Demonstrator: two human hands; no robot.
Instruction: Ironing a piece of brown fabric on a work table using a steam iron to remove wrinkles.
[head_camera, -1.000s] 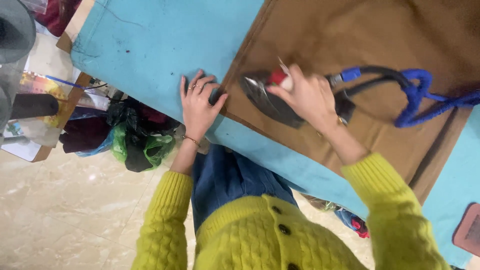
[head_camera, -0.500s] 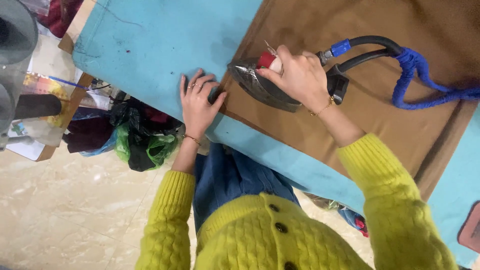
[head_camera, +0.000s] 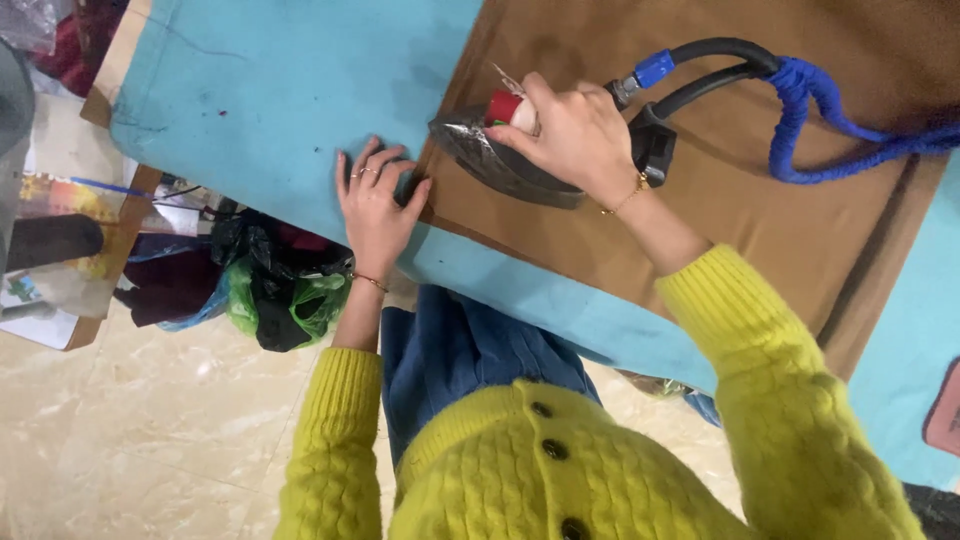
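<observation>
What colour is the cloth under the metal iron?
Brown cloth, under the iron; head view.

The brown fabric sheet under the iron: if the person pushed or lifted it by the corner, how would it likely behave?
The brown fabric sheet lies flat across the blue padded table, so it is probably thin and floppy, draping if lifted. The left hand presses near its edge, suggesting it may slide or bunch when pushed. The dark metal steam iron under the right hand likely pins it.
</observation>
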